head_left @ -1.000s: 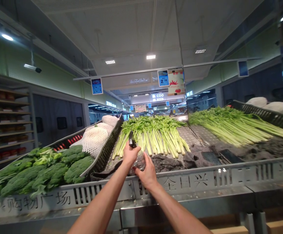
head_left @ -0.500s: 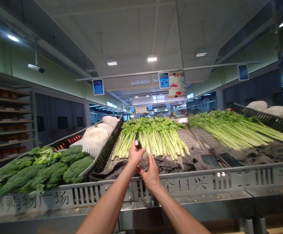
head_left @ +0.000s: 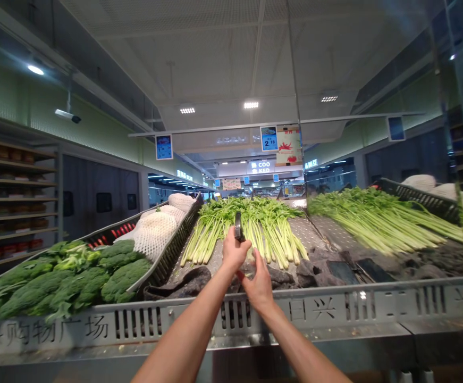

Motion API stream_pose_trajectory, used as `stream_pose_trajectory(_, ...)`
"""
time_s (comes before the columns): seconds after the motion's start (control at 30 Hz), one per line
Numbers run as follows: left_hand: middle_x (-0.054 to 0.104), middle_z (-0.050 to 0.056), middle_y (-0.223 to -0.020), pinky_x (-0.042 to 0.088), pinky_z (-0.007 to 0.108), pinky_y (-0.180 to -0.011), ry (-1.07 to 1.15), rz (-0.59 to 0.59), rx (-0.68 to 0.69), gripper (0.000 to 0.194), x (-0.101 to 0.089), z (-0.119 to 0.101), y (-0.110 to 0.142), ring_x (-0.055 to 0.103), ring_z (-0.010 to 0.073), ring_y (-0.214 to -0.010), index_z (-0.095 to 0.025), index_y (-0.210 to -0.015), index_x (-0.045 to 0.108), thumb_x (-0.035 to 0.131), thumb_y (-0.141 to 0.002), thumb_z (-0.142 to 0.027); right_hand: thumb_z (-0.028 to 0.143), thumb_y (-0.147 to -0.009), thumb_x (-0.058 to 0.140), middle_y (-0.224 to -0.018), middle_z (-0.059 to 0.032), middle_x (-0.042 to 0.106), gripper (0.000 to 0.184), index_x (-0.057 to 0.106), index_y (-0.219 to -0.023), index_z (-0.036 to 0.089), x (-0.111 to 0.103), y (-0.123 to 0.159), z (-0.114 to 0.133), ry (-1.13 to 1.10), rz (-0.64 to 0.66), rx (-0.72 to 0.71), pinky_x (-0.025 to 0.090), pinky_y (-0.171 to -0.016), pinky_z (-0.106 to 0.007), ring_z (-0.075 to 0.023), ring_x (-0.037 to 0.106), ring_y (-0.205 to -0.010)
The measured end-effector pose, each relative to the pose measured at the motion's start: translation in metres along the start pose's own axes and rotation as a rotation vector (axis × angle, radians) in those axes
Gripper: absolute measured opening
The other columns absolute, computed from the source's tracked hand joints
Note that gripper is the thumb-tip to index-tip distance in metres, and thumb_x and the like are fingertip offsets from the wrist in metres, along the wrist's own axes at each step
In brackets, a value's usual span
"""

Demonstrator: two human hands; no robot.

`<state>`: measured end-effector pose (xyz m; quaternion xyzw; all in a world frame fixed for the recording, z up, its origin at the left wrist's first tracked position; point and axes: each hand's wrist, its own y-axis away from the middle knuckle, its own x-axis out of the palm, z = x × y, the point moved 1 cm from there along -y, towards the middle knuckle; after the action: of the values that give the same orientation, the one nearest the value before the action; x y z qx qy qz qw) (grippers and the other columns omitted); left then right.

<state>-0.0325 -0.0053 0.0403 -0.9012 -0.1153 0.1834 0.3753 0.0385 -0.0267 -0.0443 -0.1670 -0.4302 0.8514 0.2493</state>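
Observation:
My left hand [head_left: 234, 252] is wrapped round the neck of a spray bottle [head_left: 238, 224], its black head pointing forward over the celery. Just below and to the right, my right hand [head_left: 260, 284] curves its fingers round the bottle's clear body, which is mostly hidden between the hands. Beyond the hands, celery [head_left: 269, 242] lies in a row on a sloping metal surface, leaves at the back and pale stalks toward me. A dark, crumpled cloth [head_left: 191, 282] lies in front of the stalks.
Broccoli [head_left: 64, 279] and net-wrapped pale produce [head_left: 155, 226] fill the left side. A black crate wall [head_left: 175, 242] divides them from the celery. The grey front rail [head_left: 327, 306] runs below my hands. A mirror [head_left: 375, 213] on the right reflects the display.
Both hands have shifted to the right along the celery, keeping the spray bottle between them. The view has tipped slightly upward. The vegetables have stayed in place.

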Motion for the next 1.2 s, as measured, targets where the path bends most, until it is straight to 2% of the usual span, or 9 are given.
stream_pose_trajectory(0.23, 0.048, -0.004, -0.059, 0.032, 0.020, -0.050, -0.068, 0.060, -0.093, 0.019, 0.026, -0.003, 0.009, 0.044, 0.0093, -0.053, -0.018, -0.074, 0.048, 0.055, -0.056, -0.019, 0.033, -0.064, 0.056, -0.111, -0.0139, 0.049, 0.064, 0.034, -0.121, 0.012, -0.018, 0.008, -0.017, 0.052, -0.031, 0.026, 0.043, -0.080, -0.037, -0.0228, 0.052, -0.094)
stream_pose_trajectory(0.47, 0.049, -0.004, -0.060, 0.030, 0.019, -0.048, -0.002, 0.099, -0.032, 0.022, 0.038, -0.018, 0.012, 0.043, 0.0085, -0.051, -0.018, -0.078, 0.048, 0.053, -0.057, -0.017, 0.035, -0.066, 0.055, -0.116, -0.0158, 0.046, 0.064, 0.034, -0.120, 0.009, -0.037, 0.002, -0.022, 0.114, -0.049, -0.005, 0.037, -0.088, -0.039, -0.0241, 0.044, -0.107)
stream_pose_trajectory(0.63, 0.050, -0.004, -0.062, 0.030, 0.019, -0.048, -0.008, 0.143, 0.008, 0.023, 0.049, -0.026, 0.014, 0.045, 0.0093, -0.054, -0.019, -0.082, 0.047, 0.052, -0.059, -0.019, 0.036, -0.067, 0.054, -0.116, -0.0169, 0.045, 0.064, 0.032, -0.121, 0.009, -0.050, 0.000, -0.024, 0.125, -0.065, -0.006, 0.041, -0.083, -0.039, -0.0231, 0.049, -0.100)
stream_pose_trajectory(0.83, 0.051, -0.003, -0.063, 0.028, 0.021, -0.049, -0.146, 0.142, -0.057, 0.023, 0.066, -0.026, 0.021, 0.044, 0.0107, -0.054, -0.020, -0.081, 0.048, 0.053, -0.058, -0.019, 0.033, -0.067, 0.054, -0.116, -0.0189, 0.045, 0.062, 0.035, -0.119, 0.006, -0.052, 0.009, -0.041, 0.157, -0.097, 0.051, 0.037, -0.088, -0.040, -0.0250, 0.043, -0.108)
stream_pose_trajectory(0.97, 0.051, -0.003, -0.062, 0.029, 0.020, -0.048, -0.063, 0.157, -0.046, 0.024, 0.076, -0.025, 0.023, 0.044, 0.0100, -0.053, -0.019, -0.081, 0.048, 0.052, -0.058, -0.019, 0.034, -0.067, 0.054, -0.116, -0.0172, 0.046, 0.062, 0.035, -0.119, 0.007, -0.062, 0.009, -0.047, 0.167, -0.109, 0.036, 0.037, -0.089, -0.039, -0.0240, 0.042, -0.108)
stream_pose_trajectory(1.2, 0.050, -0.004, -0.061, 0.032, 0.020, -0.049, 0.053, 0.194, 0.022, 0.027, 0.088, -0.032, 0.022, 0.045, 0.0098, -0.053, -0.019, -0.086, 0.048, 0.051, -0.060, -0.021, 0.034, -0.066, 0.055, -0.114, -0.0157, 0.048, 0.063, 0.035, -0.120, 0.009, -0.081, 0.001, -0.040, 0.216, -0.156, -0.006, 0.039, -0.086, -0.039, -0.0238, 0.044, -0.106)
